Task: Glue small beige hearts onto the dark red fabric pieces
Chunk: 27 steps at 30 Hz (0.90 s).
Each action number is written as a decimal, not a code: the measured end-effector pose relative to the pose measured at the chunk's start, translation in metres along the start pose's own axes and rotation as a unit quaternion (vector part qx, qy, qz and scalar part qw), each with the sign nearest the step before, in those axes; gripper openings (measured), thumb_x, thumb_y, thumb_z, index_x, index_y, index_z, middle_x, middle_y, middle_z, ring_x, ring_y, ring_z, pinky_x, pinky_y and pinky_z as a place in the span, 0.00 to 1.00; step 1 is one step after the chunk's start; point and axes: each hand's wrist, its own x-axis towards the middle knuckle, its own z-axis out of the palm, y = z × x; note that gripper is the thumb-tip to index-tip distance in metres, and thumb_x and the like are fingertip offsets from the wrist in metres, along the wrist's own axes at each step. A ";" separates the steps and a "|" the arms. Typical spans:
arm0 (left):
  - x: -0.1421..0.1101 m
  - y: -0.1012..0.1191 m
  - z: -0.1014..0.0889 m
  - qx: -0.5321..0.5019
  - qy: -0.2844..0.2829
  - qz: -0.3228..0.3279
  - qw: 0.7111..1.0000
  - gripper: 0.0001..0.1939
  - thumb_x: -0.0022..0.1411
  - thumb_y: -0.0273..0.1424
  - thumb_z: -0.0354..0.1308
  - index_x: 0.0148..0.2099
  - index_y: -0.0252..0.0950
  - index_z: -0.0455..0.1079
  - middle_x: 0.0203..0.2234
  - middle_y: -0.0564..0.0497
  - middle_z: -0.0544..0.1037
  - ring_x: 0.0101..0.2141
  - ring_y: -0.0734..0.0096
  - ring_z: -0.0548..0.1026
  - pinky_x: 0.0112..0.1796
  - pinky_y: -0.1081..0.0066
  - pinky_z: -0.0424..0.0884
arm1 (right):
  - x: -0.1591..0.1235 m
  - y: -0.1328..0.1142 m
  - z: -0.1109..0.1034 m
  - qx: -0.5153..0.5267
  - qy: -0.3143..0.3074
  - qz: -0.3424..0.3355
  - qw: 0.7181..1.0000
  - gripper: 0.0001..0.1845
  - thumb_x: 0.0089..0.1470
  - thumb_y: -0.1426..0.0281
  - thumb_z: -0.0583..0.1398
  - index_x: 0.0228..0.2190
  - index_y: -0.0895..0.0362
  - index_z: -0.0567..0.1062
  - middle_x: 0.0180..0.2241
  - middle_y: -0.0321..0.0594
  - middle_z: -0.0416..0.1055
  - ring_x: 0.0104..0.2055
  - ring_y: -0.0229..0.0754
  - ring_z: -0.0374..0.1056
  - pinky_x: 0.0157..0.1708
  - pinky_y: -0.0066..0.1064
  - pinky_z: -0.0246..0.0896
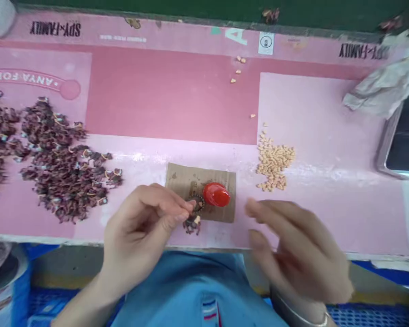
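My left hand (146, 227) is closed in a pinch on a small dark figurine (192, 224) with a pale tan bit on it. The figurine hangs at the front edge of a piece of brown cardboard (180, 175). On the cardboard stands a shiny red cup-like object (216, 194), just right of my left fingertips. A dark round piece with a beaded rim (199, 203) shows between those fingertips and the red object. Blurred by motion, my right hand (296, 245) hovers right of the cardboard, its thumb and fingers apart, with nothing visible in it.
A pile of small dark figurines (68, 168) spreads over the left of the pink table mat (173, 95). Small tan pieces (275, 164) lie heaped right of the cardboard, with several strays behind. A dark tray (404, 141) and crumpled paper (378, 88) are at far right.
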 end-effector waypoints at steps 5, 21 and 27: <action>0.054 0.005 -0.027 0.184 -0.048 0.078 0.979 0.05 0.66 0.21 0.66 0.39 0.36 0.76 0.32 0.54 0.83 0.33 0.74 0.84 0.36 0.75 0.84 | -0.025 0.040 -0.016 -0.042 0.153 0.105 0.982 0.25 0.59 0.80 0.65 0.55 0.48 0.80 0.41 0.41 0.81 0.36 0.47 0.77 0.31 0.39 0.74; 0.436 -0.096 -0.039 0.487 0.106 0.165 0.851 0.29 0.53 0.23 0.70 0.24 0.41 0.47 0.21 0.69 0.68 0.17 0.94 0.58 0.12 0.87 0.52 | -0.025 0.057 -0.008 -0.223 0.032 0.072 0.972 0.05 0.63 0.75 0.66 0.40 0.54 0.78 0.33 0.38 0.80 0.35 0.41 0.73 0.36 0.34 0.71; 0.440 -0.094 -0.043 0.549 0.050 0.125 0.825 0.28 0.51 0.18 0.71 0.29 0.40 0.51 0.42 0.59 0.80 0.29 0.91 0.75 0.22 0.86 0.71 | -0.008 0.057 -0.012 -0.266 -0.012 0.019 0.964 0.06 0.63 0.77 0.64 0.33 0.56 0.77 0.31 0.38 0.80 0.33 0.41 0.71 0.33 0.34 0.69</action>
